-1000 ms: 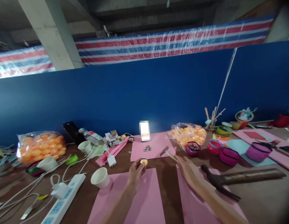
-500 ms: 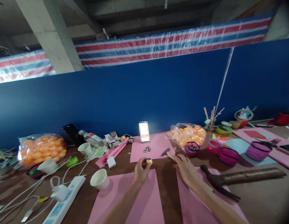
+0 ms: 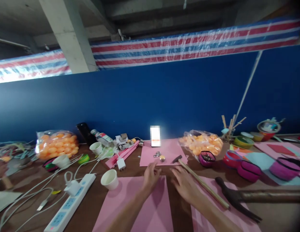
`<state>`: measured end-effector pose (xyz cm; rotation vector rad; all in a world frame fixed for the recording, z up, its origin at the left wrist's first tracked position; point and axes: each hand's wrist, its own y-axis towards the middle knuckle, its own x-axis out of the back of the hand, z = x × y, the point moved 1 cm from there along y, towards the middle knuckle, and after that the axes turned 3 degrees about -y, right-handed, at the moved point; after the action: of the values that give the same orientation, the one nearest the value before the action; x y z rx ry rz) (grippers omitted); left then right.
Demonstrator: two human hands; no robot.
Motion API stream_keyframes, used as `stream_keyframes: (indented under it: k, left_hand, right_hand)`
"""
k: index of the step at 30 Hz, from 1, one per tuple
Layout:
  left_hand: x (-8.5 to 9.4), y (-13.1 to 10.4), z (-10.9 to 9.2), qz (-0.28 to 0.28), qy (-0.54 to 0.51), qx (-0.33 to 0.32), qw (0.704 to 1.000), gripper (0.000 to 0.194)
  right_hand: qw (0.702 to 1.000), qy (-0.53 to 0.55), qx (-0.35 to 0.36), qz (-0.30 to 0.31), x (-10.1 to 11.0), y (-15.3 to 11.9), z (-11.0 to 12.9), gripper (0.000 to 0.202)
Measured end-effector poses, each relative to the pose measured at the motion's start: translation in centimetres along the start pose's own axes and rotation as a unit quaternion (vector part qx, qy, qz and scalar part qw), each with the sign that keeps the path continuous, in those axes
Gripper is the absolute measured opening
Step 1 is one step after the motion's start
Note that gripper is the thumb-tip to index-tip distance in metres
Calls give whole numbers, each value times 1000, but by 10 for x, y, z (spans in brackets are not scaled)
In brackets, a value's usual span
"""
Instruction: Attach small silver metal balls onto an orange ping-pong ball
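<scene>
My left hand [image 3: 151, 175] hovers over the table with fingers apart, holding nothing. Just beyond it a small orange ball [image 3: 162, 158] lies on the far pink sheet [image 3: 169, 149], next to a little pile of metal bits [image 3: 157, 154]. My right hand [image 3: 185, 185] is spread flat and empty beside the left, to the left of a small hammer [image 3: 200, 182] with a long wooden handle that lies slanted on the table.
Bags of orange balls [image 3: 56, 145] [image 3: 203, 143] sit left and right. A paper cup [image 3: 110, 178], a power strip [image 3: 70, 201] with cables, a large claw hammer [image 3: 239, 196], coloured bowls [image 3: 246, 167] and a lit phone [image 3: 155, 136] surround the pink sheets. Another person's hand [image 3: 0, 170] shows at far left.
My left hand has set the orange ball down on the far pink sheet and drawn back open. My right hand let go of the small hammer's handle and slid left.
</scene>
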<state>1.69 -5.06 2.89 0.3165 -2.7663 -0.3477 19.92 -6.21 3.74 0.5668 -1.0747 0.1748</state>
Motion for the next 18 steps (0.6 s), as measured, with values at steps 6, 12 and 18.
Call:
stream_keyframes:
  k: [6,12,18]
  left_hand:
    - [79,-77,22,-35,57,-17,998,18]
    - [191,-109,25,-119,366,83,919,24]
    - [209,-98,29,-118,426,195,876,23]
  right_hand:
    - [994,59,52,78,0,5,36,40]
    - [973,127,132,140,-24,28,89,48]
    - [953,215,110,184,-76,67,146,72]
